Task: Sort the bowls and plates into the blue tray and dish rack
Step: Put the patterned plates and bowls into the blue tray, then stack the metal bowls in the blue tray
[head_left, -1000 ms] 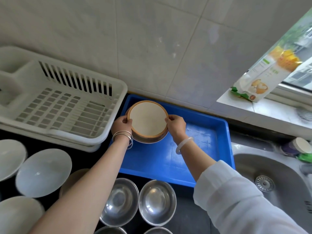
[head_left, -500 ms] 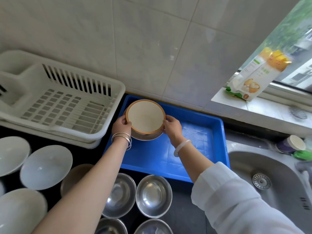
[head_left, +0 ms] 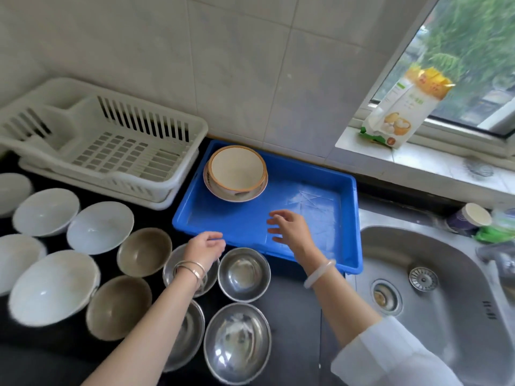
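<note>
Right hand (head_left: 289,229) hovers over the blue tray (head_left: 312,190), fingers spread, empty. Left hand (head_left: 204,246) sits at the tray's 7 o'clock rim, loosely curled (perhaps touching it). The cream bowl (head_left: 237,169) sits at 11 o'clock; the rest of the floor is bare.

Upper frame: wall of large pale grey glazed tiles (head_left: 237,65) with thin grout lines, meeting a black countertop (head_left: 289,307) that runs across the lower left and centre. Upper right: white-framed window (head_left: 473,65), blurred green foliage outside; daylight enters here and falls on a pale tiled windowsill (head_left: 418,165). A white and yellow printed food packet (head_left: 404,107) stands upright on the sill. Lower right: stainless steel sink basin (head_left: 432,274) with round drain strainer (head_left: 423,278).
</note>
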`<state>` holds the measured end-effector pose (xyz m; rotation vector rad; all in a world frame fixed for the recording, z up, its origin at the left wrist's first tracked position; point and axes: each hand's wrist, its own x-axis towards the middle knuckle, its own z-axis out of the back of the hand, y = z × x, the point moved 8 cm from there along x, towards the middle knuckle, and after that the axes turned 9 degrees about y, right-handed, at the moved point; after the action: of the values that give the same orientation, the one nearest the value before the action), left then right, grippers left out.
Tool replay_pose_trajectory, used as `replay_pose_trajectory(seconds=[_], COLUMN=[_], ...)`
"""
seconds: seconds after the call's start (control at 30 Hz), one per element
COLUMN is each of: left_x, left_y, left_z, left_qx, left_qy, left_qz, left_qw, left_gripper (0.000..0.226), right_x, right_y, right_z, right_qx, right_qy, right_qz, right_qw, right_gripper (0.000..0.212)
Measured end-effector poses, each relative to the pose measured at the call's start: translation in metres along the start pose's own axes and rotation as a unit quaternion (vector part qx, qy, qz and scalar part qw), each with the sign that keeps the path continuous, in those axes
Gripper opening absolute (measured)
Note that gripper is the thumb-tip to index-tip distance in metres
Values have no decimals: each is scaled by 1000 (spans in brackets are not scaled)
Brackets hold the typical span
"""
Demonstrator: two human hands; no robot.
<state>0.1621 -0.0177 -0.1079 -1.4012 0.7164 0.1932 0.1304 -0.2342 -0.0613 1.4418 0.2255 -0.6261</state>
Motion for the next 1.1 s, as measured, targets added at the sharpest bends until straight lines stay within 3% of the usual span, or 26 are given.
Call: replay_pose_trajectory(seconds=[0.13,0.27,0.47,0.73,1.1], left_x=[-36,-63,-81,-81,-74], left_y=[42,60,67,68,68], left_z=[2,-3,-16,-21,-30], left_qx=[40,117,213,295,225], left_qy=[-1,21,39,11,24], left_qz=[37,45,39,46,37], left_qw=[999,992,976,954,973], left_gripper=[19,20,30,30,22], right_x=[-38,-61,-62,-65,-95], right_y=[-53,-92,-111,-106,-91], right_z=[-1,2,-18,-6,41], right_qx=[-42,-153,-70,-96,-100], right_qy=[-5,-32,24,-27,-76], right_qz=[-42,-64,-108,-94,-74], right_qw=[998,986,991,991,989], right_gripper=[19,12,19,19,18])
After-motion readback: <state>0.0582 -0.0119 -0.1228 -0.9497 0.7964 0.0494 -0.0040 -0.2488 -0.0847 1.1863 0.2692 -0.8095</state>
